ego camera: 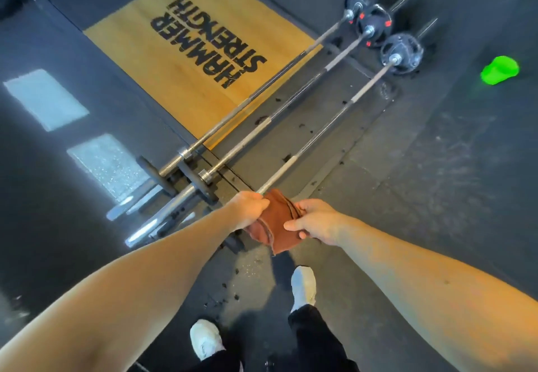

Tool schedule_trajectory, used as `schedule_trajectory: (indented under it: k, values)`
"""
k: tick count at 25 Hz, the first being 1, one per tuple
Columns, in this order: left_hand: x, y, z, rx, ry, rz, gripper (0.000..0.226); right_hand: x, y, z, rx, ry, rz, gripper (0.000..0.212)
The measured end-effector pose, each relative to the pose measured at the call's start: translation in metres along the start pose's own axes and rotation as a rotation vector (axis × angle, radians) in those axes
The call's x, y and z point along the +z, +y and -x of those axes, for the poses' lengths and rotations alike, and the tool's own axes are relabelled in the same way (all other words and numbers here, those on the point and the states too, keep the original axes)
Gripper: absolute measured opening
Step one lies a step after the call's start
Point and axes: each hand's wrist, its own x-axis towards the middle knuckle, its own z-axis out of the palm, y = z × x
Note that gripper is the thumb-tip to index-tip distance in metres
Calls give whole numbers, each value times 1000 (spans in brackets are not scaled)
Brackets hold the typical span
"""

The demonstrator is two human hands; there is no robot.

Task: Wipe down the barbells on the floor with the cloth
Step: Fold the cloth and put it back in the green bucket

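Head view: the left grip (250,207) and right grip (317,220) each pinch one side of the folded rust-brown cloth (276,227), fingers curled on it, probably to spread it for wrapping a shaft. The cloth sits over the near end of the rightmost long steel barbell (334,118); whether it touches is unclear. The middle steel barbell (279,112) lies alongside on the dark rubber floor (407,197), dull grey with brighter bands.

Bright window patches on floor, edges warped
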Motion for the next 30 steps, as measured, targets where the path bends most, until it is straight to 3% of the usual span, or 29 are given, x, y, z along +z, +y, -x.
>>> schedule_trajectory:
  k: [2,7,11,15,20,27,30]
  values:
    - [0,49,35,67,-94,-5,20,-24,-17,50,-16,87,38,19]
    - [31,203,112,312,-185,-311,15,-158,-51,187,-115,226,111,15]
    - [85,310,132,495,-181,-452,18,-283,-64,267,-214,339,360,23]
    - [146,429,136,692,-114,-394,16,-400,-66,314,-303,525,247,14]
    - [207,549,86,744,-163,-339,11,-528,-70,312,-352,643,170,6]
    - [299,739,-51,784,-263,-260,30,-753,-103,248,-185,569,-136,5]
    - [335,832,-96,797,-220,-244,24,-854,-119,235,-115,585,-58,14]
